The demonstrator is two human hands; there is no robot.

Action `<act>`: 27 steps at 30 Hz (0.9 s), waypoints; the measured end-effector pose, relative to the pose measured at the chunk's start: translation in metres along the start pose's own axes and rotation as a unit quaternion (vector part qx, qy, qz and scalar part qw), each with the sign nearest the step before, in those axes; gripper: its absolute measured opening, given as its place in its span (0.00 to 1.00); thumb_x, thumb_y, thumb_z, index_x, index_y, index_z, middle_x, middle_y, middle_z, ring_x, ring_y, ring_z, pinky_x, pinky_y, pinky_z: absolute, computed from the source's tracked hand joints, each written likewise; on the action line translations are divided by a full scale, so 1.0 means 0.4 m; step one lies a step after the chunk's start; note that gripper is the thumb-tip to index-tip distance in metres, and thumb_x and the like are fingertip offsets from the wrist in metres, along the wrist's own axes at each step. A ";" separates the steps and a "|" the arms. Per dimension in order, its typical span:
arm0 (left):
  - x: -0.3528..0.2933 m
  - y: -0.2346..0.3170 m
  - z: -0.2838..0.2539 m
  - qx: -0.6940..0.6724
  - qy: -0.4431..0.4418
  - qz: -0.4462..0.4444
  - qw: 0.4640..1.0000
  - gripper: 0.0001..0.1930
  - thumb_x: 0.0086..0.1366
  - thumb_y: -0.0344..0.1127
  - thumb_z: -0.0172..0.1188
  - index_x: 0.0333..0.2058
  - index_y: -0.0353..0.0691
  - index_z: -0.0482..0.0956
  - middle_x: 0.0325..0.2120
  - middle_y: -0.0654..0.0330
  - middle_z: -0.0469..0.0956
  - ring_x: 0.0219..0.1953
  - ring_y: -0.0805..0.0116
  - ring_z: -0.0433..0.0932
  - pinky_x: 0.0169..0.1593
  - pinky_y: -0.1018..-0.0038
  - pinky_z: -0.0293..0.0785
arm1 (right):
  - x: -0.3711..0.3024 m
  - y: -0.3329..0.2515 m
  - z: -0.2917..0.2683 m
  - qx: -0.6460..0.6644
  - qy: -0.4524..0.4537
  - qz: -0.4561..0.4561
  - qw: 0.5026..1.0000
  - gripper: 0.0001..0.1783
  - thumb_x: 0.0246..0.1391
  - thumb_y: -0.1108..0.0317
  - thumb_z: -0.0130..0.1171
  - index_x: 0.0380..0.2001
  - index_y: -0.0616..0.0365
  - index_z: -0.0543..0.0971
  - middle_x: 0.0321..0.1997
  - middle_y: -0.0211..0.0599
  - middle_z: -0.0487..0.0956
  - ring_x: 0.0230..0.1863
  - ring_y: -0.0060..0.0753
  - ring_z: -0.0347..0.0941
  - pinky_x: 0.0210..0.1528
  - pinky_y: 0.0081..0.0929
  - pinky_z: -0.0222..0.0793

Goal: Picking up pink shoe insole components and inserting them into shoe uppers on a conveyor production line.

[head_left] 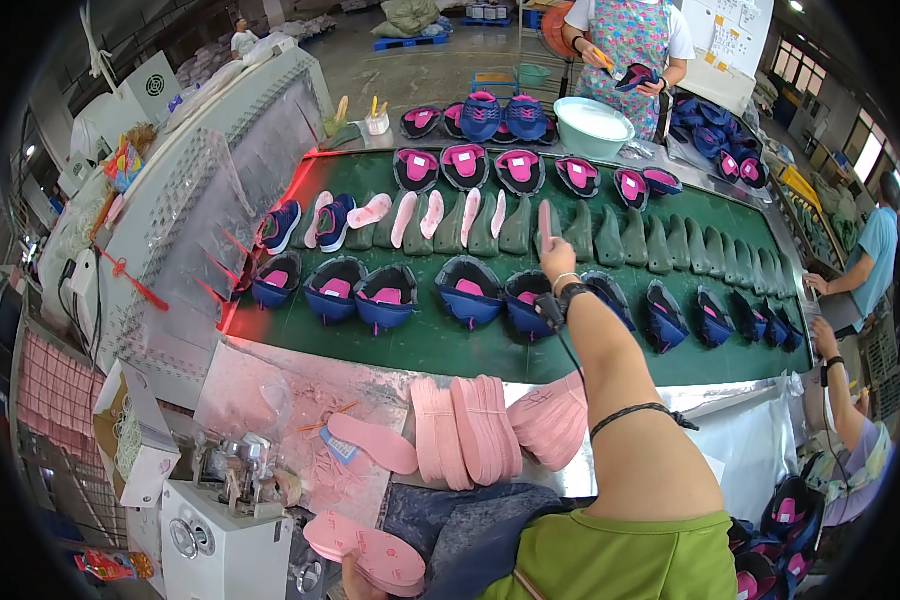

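Observation:
My right hand (558, 258) is stretched out over the green belt, its fingers closed on a pink insole (545, 222) that lies along one of the dark green shoe lasts (515, 230). At the lower edge my left hand (358, 578) grips a stack of pink insoles (370, 550), with only part of the hand showing. Several lasts to the left carry pale pink insoles (404, 220). Navy shoe uppers (470, 292) with bright pink inside stand in a row on the near side of the lasts, and a similar row (465, 167) lies beyond them.
Bundles of pink insoles (470, 430) and one loose insole (372, 443) lie on the near metal ledge. A grey-white machine (220, 540) stands at lower left. Across the belt, a person in a floral apron (625, 50) holds an upper near a white basin (592, 125). Other workers are at right.

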State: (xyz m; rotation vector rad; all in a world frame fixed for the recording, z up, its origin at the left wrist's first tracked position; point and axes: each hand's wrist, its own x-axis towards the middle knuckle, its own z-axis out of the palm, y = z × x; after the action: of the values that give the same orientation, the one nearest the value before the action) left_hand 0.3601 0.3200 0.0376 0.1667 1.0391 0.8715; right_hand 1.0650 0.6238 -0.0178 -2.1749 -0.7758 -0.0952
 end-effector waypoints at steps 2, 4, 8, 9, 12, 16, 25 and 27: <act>-0.045 0.012 0.068 0.031 0.018 0.041 0.999 0.32 0.69 0.52 0.52 0.65 0.41 0.63 0.61 0.51 0.66 0.60 0.53 0.68 0.61 0.56 0.68 | -0.053 -0.080 0.061 0.073 -0.080 0.002 0.994 0.22 0.43 0.73 0.57 0.45 0.63 0.82 0.44 0.64 0.80 0.48 0.64 0.78 0.55 0.47 0.73; -0.049 0.021 0.112 0.068 0.020 0.074 0.995 0.32 0.69 0.53 0.52 0.65 0.39 0.63 0.61 0.51 0.66 0.60 0.53 0.68 0.61 0.56 0.68 | -0.107 -0.154 0.108 0.056 -0.043 -0.028 0.997 0.27 0.42 0.73 0.56 0.50 0.71 0.77 0.46 0.66 0.80 0.51 0.63 0.77 0.57 0.45 0.72; 0.012 0.019 0.045 0.020 0.018 0.076 0.997 0.27 0.67 0.45 0.53 0.60 0.35 0.67 0.55 0.51 0.73 0.56 0.53 0.74 0.58 0.57 0.72 | -0.363 -0.400 0.151 0.194 -0.133 -0.283 0.930 0.13 0.49 0.72 0.56 0.40 0.60 0.81 0.33 0.51 0.81 0.35 0.48 0.80 0.39 0.41 0.75; 0.018 0.004 -0.008 -0.055 0.007 0.072 0.996 0.25 0.64 0.37 0.54 0.59 0.35 0.70 0.53 0.51 0.77 0.54 0.52 0.77 0.58 0.54 0.74 | -0.519 -0.484 0.145 0.336 -0.345 -0.192 0.855 0.10 0.51 0.70 0.58 0.38 0.58 0.80 0.27 0.46 0.79 0.27 0.41 0.77 0.33 0.38 0.74; 0.037 0.037 0.069 -0.061 0.000 0.056 0.997 0.23 0.61 0.32 0.57 0.54 0.27 0.72 0.48 0.47 0.79 0.50 0.52 0.80 0.54 0.55 0.77 | -0.886 -0.524 0.004 0.299 -0.538 -0.315 0.722 0.13 0.58 0.61 0.61 0.32 0.61 0.78 0.23 0.44 0.76 0.24 0.35 0.71 0.30 0.39 0.67; 0.064 0.068 0.103 0.017 -0.018 0.074 0.997 0.14 0.65 0.30 0.61 0.48 0.30 0.80 0.44 0.56 0.82 0.46 0.66 0.81 0.52 0.68 0.76 | -1.106 -0.576 -0.188 0.194 -0.694 -0.321 0.615 0.16 0.61 0.57 0.60 0.33 0.62 0.77 0.27 0.43 0.78 0.29 0.32 0.73 0.32 0.37 0.68; -0.062 0.050 0.008 -0.177 -0.051 0.046 0.982 0.22 0.68 0.33 0.55 0.57 0.29 0.69 0.51 0.48 0.77 0.53 0.52 0.78 0.60 0.61 0.73 | -1.154 -0.806 0.107 0.269 -0.625 -0.174 0.712 0.14 0.57 0.60 0.63 0.39 0.62 0.80 0.29 0.34 0.81 0.27 0.21 0.75 0.31 0.25 0.72; -0.069 0.042 0.011 -0.178 -0.057 0.050 0.981 0.21 0.67 0.32 0.55 0.57 0.30 0.69 0.51 0.49 0.78 0.52 0.54 0.79 0.59 0.62 0.74 | -1.175 -0.882 0.167 0.255 -0.618 -0.189 0.719 0.17 0.57 0.59 0.63 0.40 0.64 0.80 0.31 0.43 0.82 0.31 0.33 0.78 0.35 0.31 0.73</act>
State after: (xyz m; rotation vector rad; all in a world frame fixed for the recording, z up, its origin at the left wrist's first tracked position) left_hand 0.3484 0.3131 0.0674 -0.0350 0.7589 1.1118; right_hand 0.4753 0.6090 0.0274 -1.2704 -1.6950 1.3391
